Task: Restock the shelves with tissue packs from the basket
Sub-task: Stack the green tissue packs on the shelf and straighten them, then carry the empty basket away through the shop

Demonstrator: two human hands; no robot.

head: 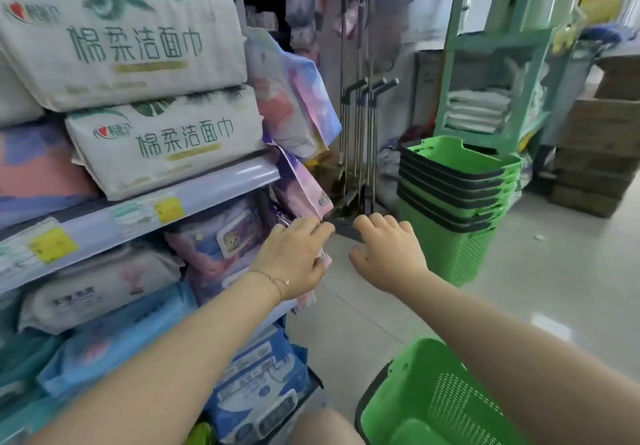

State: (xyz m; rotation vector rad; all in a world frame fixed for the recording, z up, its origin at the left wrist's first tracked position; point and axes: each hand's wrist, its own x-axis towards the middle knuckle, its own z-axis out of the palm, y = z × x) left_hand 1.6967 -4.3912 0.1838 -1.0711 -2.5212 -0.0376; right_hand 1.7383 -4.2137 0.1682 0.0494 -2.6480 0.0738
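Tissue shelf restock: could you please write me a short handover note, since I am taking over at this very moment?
Left hand: grips a pink tissue pack at the open end of the shelf unit, below the upper rail.
Right hand: holds nothing, fingers loosely curled, beside the pack and apart from it.
Basket: on the floor at lower right; no packs show in the part that is in view.
Done: the shelves look packed with tissue packs.
Left: seat the pink pack in place, then check the basket's hidden part for more.
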